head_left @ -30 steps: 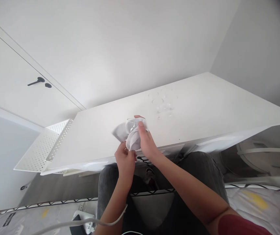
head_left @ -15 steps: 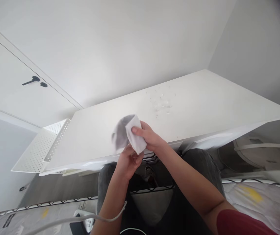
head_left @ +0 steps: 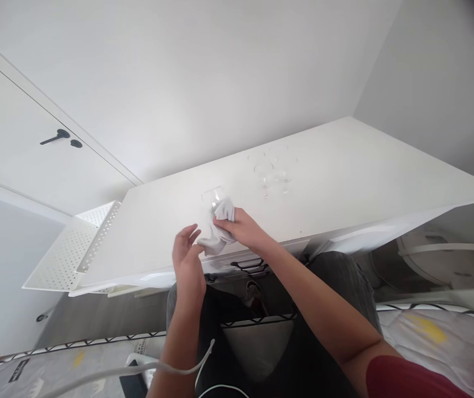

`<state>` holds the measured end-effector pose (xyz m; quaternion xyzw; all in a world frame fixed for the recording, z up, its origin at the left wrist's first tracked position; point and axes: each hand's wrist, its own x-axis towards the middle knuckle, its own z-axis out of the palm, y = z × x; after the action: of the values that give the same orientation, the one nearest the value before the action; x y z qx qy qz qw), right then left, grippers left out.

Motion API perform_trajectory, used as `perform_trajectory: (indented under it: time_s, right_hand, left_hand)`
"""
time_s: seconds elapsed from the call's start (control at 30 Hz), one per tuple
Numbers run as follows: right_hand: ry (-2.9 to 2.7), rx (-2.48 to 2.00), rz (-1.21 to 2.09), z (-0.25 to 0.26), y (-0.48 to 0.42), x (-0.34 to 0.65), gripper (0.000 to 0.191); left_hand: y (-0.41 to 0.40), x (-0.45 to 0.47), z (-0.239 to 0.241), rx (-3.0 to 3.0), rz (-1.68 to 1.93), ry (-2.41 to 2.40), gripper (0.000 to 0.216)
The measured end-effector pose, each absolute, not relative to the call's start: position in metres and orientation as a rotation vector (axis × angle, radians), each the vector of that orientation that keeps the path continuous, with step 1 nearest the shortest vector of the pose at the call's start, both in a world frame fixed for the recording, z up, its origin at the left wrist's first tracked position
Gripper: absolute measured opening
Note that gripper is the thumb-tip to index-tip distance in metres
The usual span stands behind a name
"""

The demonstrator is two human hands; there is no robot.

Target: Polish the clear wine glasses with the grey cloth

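Observation:
My right hand is closed on a crumpled light-grey cloth. A clear drinking glass pokes out above the cloth with its rim away from me; the rest of it is wrapped or hidden by the cloth and fingers. My left hand is at the cloth's left edge with its fingers curved and apart. Its thumb is close to the cloth, and whether it touches is hard to make out. Both hands are over the near part of the white table.
Several clear stemmed glasses stand together toward the table's back middle. A white perforated panel flanks the table's left end. A white cable crosses over my left forearm. Behind the table rises a white wall.
My left hand has moved left and its fingers have come away from the cloth. The cloth has bunched lower, and the glass now shows above it. My right hand has kept its hold.

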<state>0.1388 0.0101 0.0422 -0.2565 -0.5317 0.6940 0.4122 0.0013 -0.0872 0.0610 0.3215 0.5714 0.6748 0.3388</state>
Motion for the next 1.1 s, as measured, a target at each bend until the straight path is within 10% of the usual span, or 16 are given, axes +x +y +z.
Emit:
perform_trajectory:
  time_s: [0.23,0.57,0.83,1.1]
  right_hand:
    - [-1.135,-0.235,2.398,0.040,-0.004,0.133,0.054]
    - [-1.919,-0.916,1.173,0.053,-0.026,0.120,0.032]
    - [-1.625,-0.117,2.227,0.045,-0.008,0.141,0.044]
    - [-2.148,-0.698,1.152,0.056,-0.013,0.136,0.016]
  left_hand:
    - [-0.064,-0.026,0.086,0.842,1.376,1.149,0.069]
    - [-0.057,0.007,0.103,1.461,1.696,1.527,0.031]
    - [-0.065,-0.003,0.109,1.358,1.441,1.091,0.042]
    - [-0.064,0.003,0.101,1.308,1.802,1.533,0.023]
